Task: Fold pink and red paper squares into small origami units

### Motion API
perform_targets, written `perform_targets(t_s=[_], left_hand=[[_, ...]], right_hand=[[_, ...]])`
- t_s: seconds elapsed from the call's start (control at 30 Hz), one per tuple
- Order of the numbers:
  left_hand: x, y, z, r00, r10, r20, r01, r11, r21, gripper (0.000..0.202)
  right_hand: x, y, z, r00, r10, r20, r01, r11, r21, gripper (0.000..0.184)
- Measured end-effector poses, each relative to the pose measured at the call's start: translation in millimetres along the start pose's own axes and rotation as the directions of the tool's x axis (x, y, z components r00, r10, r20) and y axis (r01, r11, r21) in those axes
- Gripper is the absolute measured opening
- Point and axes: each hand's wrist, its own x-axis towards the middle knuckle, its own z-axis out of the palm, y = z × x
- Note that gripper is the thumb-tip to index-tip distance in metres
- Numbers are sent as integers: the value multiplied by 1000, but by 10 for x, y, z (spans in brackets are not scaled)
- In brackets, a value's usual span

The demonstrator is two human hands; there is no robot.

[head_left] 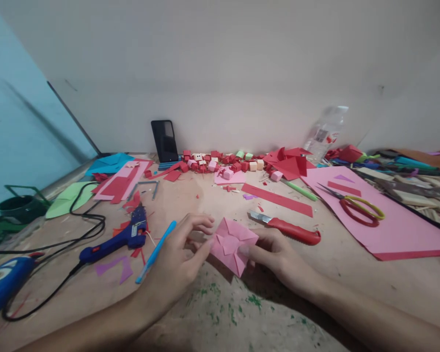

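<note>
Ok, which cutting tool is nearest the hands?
The red-handled metal knife, just beyond the right hand; the yellow-and-red-handled scissors lie farther right, on large pink paper.

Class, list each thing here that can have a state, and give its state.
Folded pink paper: creased, held up
Left hand: thumb at the paper's left edge
Right hand: gripping the paper
Red-handled knife: blade bare, lying down
Phone: propped up, screen dark
Scissors: lying on the pink sheet
Glue gun: lying down, power unclear
Blue pen: lying down
</note>
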Motion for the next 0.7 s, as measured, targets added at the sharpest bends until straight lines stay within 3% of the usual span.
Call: perform_targets(t_s=[0.4, 0.7], left_hand=[[21, -52, -6, 993, 110, 36, -113, 989, 100, 25], [138, 81, -43, 992, 79, 102, -87, 993, 79, 15]], right_hand=[[-12, 36, 37, 997, -45, -66, 34, 986, -166, 22], [-9, 78, 120, 986, -140, -95, 114, 964, -241, 24]])
